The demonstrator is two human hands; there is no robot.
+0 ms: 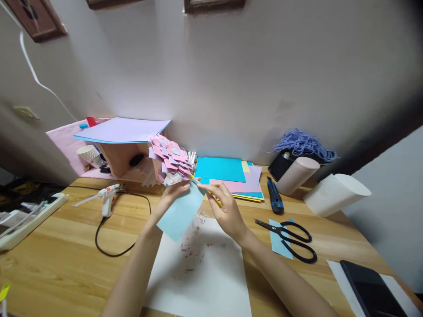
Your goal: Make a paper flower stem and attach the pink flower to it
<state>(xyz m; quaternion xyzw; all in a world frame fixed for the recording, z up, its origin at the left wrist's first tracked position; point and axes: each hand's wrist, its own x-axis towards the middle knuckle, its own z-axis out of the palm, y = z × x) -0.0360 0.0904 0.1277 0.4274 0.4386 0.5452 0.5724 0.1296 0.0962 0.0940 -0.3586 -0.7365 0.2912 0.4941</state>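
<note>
A light blue sheet of paper [181,215] hangs tilted between my two hands, above a white sheet [201,273] marked with coloured specks. My left hand [175,191] grips the paper along its upper left side. At the top edge, which looks slightly curled, the fingers of my right hand [226,209] pinch it. A thin yellow stick [218,202], perhaps a pencil, shows by my right fingers; most of it is hidden. Just beyond my hands is a bunch of pink and lilac paper pieces [170,156].
Black scissors [284,235] lie on a blue paper piece at right, near a blue utility knife [275,196]. Coloured paper sheets [221,169] are stacked behind. A corded glue gun [108,196] rests at left, before a cardboard box [115,160]. A phone [372,286] lies front right.
</note>
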